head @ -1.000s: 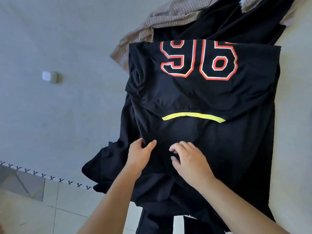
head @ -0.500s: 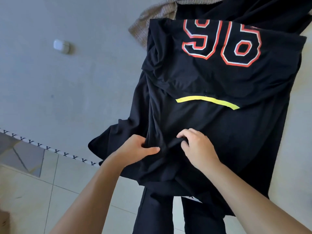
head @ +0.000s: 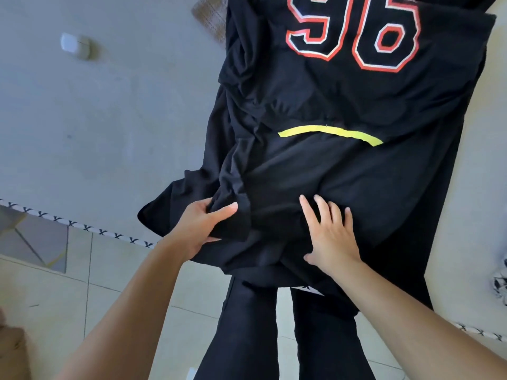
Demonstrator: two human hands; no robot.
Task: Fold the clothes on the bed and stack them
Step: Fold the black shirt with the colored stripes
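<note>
While the left hand [head: 201, 229] grips a bunched fold of the black shirt [head: 356, 187], the right hand [head: 330, 234] presses flat on it, fingers spread. The shirt lies on the bed [head: 96, 119], its near hem hanging over the edge. Folding looks under way; next the gripped side likely needs carrying across and smoothing. The shirt's top and a beige garment [head: 211, 15] are cut off, and black layers blur together.

Left hand [head: 201, 229] grips black shirt [head: 343, 187]
</note>
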